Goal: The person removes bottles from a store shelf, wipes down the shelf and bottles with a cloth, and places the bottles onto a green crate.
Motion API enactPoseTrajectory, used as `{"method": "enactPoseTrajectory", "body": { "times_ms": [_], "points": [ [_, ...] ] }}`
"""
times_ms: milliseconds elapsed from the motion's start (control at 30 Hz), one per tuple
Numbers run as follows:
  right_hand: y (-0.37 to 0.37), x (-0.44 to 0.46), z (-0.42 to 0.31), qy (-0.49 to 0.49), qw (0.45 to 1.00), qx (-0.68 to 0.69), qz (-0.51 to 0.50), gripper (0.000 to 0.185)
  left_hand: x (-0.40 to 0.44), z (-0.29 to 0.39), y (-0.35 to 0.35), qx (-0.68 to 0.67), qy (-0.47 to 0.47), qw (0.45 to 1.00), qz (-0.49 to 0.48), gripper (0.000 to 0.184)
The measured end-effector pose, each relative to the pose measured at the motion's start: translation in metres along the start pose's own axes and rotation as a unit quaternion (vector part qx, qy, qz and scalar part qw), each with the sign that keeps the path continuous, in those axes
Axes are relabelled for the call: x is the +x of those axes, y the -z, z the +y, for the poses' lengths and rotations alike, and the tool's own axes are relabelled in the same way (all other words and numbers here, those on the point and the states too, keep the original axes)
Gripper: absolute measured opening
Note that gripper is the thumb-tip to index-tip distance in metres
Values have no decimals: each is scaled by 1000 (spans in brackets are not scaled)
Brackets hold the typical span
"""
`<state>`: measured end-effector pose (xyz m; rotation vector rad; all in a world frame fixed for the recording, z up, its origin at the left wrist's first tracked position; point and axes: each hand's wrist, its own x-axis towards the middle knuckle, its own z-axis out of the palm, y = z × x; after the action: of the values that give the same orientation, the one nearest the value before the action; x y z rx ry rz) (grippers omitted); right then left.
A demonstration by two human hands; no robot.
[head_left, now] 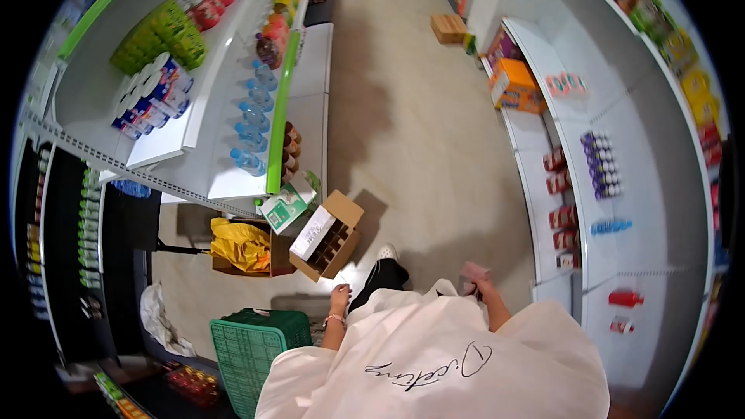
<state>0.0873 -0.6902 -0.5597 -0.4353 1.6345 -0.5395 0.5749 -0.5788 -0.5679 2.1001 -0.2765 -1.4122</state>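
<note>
My right hand (483,285) hangs by my side, closed around a small pink item (475,271) that looks like a folded cloth; its exact kind is unclear. Low on my other side is my left hand (340,296), with a bracelet on the wrist. Nothing shows in its fingers, which look slightly apart. Just ahead of the left hand stands an opened cardboard box (341,213) with dividers and dark contents inside. A green plastic crate (252,334) is beside my left arm.
A box with a yellow bag (242,247) and a white-green carton (289,203) lie by the left shelf. Water bottles (254,116) line that shelf. On the right shelf (535,155) are an orange pack (516,85) and red packs. Farther up the aisle sits a cardboard box (448,29).
</note>
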Motion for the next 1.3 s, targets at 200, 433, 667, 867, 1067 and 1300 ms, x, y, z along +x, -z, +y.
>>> {"method": "enactPoseTrajectory", "body": {
  "times_ms": [200,433,667,867,1067,1300],
  "points": [
    [-145,0,-189,60,988,-99,-104,32,27,50,26,-72,47,996,13,31],
    [-238,-13,-301,112,977,-44,-176,37,48,64,28,-63,20,997,43,29],
    [-134,133,-214,-4,989,128,-74,34,40,67,14,-49,58,996,38,33],
    [-50,156,-230,-45,942,319,96,31,31,90,6,-55,73,992,86,32],
    [-60,228,-312,-55,935,342,69,33,105,132,-32,-94,62,992,51,31],
    [-119,252,-458,94,975,197,-52,25,175,369,-113,-35,-127,991,22,30]
  ]
}}
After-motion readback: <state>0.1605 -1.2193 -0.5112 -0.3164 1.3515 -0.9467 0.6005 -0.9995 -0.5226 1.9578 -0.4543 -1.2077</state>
